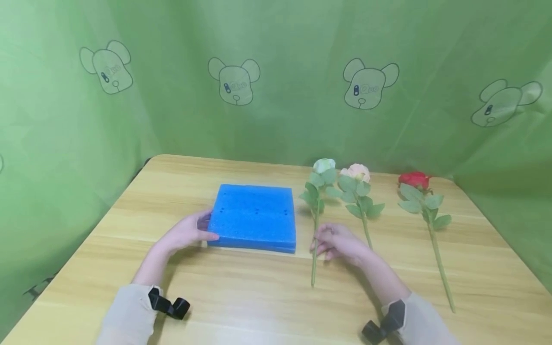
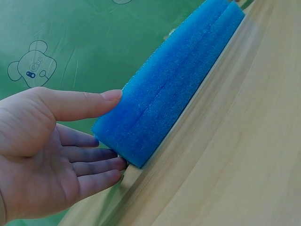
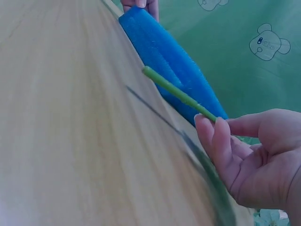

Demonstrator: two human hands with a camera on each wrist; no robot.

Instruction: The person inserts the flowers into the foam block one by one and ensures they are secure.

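The right hand (image 1: 338, 242) is pinching and apparently lifting the pale rose (image 1: 318, 203) by its stem (image 1: 313, 268), just right of the foam (image 1: 254, 223); the left hand (image 1: 187, 232), outstretched, is touching the foam's left end; the next move is probably calling for a steady pinch

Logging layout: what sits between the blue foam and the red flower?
Head view: the whitish flower, the pink flower, and the right hand holding the whitish one's stem.

- Block (image 1: 254, 215): on table (image 1: 258, 297), left of all three flowers (image 1: 364, 207).
- Left hand (image 1: 187, 234): at block's left edge.
- Right hand (image 1: 340, 242): at leftmost flower (image 1: 318, 210).
- Curtain (image 1: 297, 134): behind table.
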